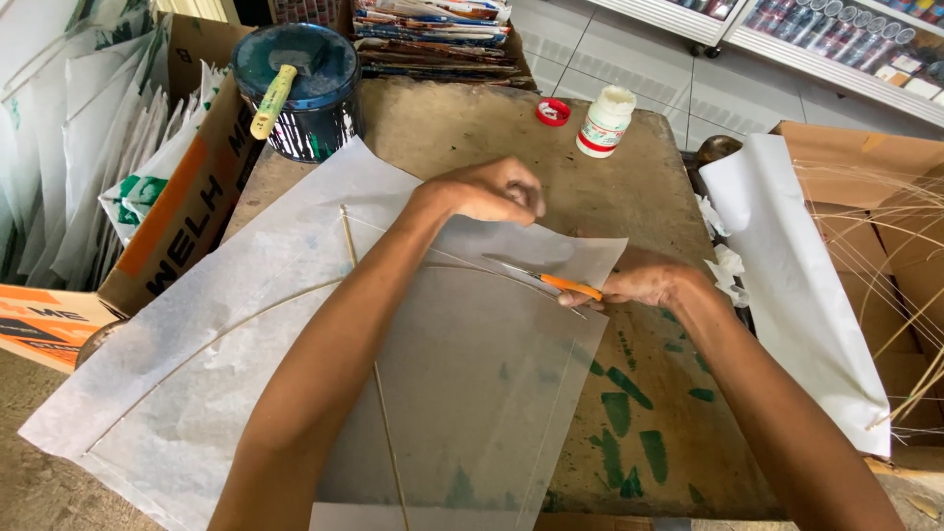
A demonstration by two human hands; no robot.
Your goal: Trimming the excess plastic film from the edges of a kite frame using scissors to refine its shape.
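While you leaned over the worn brown tabletop point(649, 167), your left hand point(492, 190) reached across to the far edge of the thin translucent white paper sheet point(472, 374), its grip pinched narrow on that edge, fingertips curled together. Your right hand point(644, 283) rested at the sheet's right edge, its grip closed around the orange-handled scissors point(551, 280), whose thin blades pointed left over the paper. The sheet lay flat across the middle and near left of the tabletop, overhanging the left side. Thin bamboo sticks point(379, 393) were on it: one straight spine running from far to near, and one bowed piece arching from the near left towards your right hand.

At the far left stood a dark teal paint-splashed tin point(305, 118) with a yellow-handled brush point(272, 100) lying across its top. Further right at the far edge stood a small white glue bottle point(604, 123), with its red cap point(553, 111) lying just beside it on the left. Green paint smears point(629, 413) marked the near right of the tabletop. A roll of white paper point(787, 275) hung off the right side, next to a cardboard box point(875, 167) holding more thin sticks.
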